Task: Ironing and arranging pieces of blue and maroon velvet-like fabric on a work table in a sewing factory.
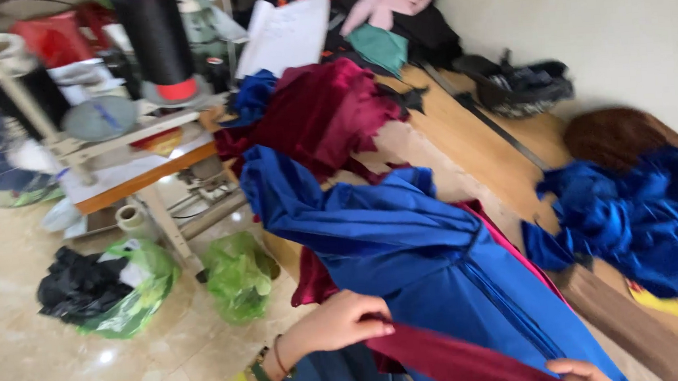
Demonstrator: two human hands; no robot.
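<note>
A maroon fabric strip is pinched taut between left hand and right hand; judged light, limp, slippery, best held at its edges.

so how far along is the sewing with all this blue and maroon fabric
Looks done: a sewn blue garment with pink edging lies on the wooden table, next to a maroon velvet heap. In hand: the left hand and right hand stretch a maroon strip between them, against the blue garment. Seemingly left: a bunched blue pile at the table's right end, though its state is unclear.
</note>
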